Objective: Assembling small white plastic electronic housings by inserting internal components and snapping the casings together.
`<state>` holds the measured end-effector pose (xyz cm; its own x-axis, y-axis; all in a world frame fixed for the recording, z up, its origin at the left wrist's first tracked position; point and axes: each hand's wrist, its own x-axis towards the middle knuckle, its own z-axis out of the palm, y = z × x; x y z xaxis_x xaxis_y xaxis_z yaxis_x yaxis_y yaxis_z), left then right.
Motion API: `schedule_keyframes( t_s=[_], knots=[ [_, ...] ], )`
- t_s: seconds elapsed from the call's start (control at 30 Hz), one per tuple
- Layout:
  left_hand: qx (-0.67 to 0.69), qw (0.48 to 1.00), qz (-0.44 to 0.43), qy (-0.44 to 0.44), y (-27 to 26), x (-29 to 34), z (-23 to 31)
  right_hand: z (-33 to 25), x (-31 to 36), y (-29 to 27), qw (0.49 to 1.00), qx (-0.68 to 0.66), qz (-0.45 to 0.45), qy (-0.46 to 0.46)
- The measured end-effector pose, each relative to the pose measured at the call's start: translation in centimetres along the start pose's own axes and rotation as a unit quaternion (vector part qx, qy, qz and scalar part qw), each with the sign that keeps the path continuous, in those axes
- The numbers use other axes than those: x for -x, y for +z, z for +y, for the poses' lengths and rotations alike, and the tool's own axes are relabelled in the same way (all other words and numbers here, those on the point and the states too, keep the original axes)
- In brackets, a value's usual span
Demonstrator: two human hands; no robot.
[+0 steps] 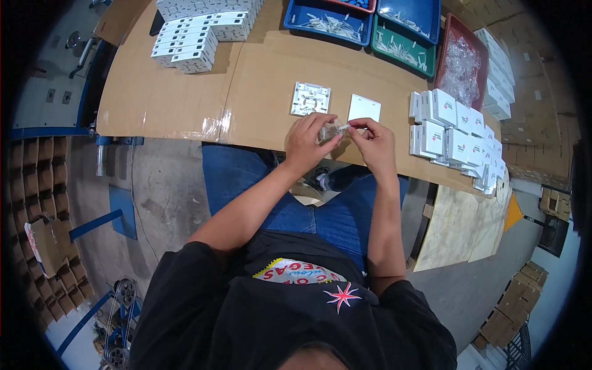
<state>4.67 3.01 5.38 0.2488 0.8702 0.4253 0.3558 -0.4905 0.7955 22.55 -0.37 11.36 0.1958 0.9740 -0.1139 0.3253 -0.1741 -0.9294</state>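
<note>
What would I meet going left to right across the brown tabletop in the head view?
Stacked white blocky pieces with small dark squares, open white square plastic housing, flat white square plate, stacked small white rectangular boxes.

Bare left hand (311,139) holds a clear plastic bag (328,131); bare right hand (374,143) pinches a slim white piece (345,127) at its three o'clock — square white plastic housing (310,98) at eleven.

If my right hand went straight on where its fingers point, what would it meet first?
Your right hand would likely meet the clear plastic bag first, then your left hand; depth is unclear.
</note>
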Motion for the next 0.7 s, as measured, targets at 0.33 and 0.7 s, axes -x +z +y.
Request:
schedule_keyframes(
  t_s=[0.33,0.7],
  knots=[
    [0.014,1.000,-0.004,0.017,-0.2,0.2,-0.2,-0.4,0.3,0.7,0.992,0.086,-0.023,-0.085],
    [0.037,0.999,-0.013,-0.023,0.0,-0.5,0.1,0.4,-0.7,0.0,0.996,0.057,0.012,-0.064]
  ],
)
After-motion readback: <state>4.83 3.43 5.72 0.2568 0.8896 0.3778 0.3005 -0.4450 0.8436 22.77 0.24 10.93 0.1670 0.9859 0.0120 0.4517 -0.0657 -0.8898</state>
